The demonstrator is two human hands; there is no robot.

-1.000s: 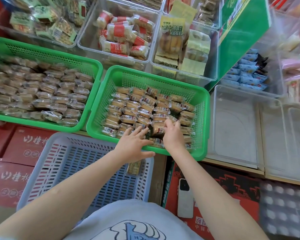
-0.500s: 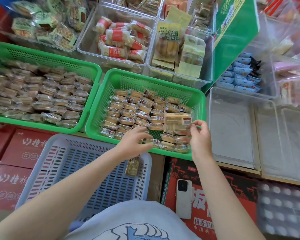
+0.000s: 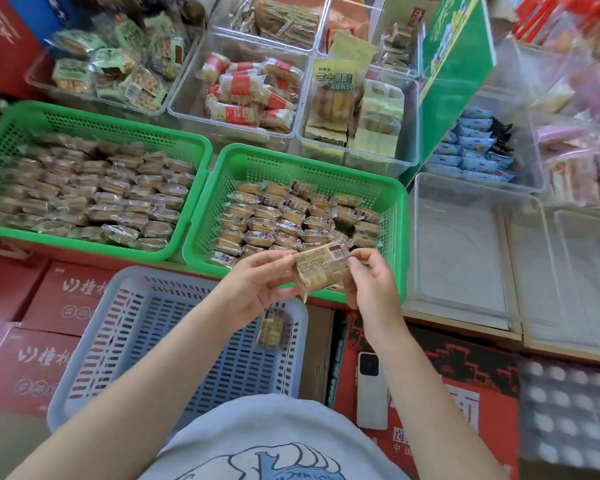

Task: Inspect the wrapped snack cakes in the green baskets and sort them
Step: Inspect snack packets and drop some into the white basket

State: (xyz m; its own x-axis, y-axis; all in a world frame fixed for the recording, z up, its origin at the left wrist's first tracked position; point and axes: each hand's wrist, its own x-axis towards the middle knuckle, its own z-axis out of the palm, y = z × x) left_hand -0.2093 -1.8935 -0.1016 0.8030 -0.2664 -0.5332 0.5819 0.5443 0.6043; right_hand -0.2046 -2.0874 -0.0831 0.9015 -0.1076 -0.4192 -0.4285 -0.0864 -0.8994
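Hands meet over the near rim of the right green basket (image 3: 394, 216), and between them we hold 1 wrapped snack cake (image 3: 321, 268). Our left hand (image 3: 253, 289) pinches the cake's left end with thumb and fingertips; our right hand (image 3: 373, 289) pinches the right end, fingers curled around the wrapper's crimped edge. The cake sits level between the 2 grips, its printed label face up (a small dark-red patch shows near the right-hand end), lifted clear of the cakes below.

Just beyond the grip, the right green basket holds rows of the same wrapped cakes (image 3: 284, 216), packed toward its left and middle. Farther left of the grip, well apart from it, the left green basket (image 3: 94, 123) is filled nearly edge to edge with more wrapped cakes.

Directly below our left hand lies the grey-blue basket (image 3: 146, 344), with 1 wrapped cake (image 3: 271, 329) on its slatted floor near the right wall. Below our right wrist, a white phone (image 3: 371, 389) lies flat on a red printed carton (image 3: 465, 386). To the right of the grip stands a clear plastic bin (image 3: 465, 244); beyond the green baskets, other clear bins hold assorted packaged snacks.
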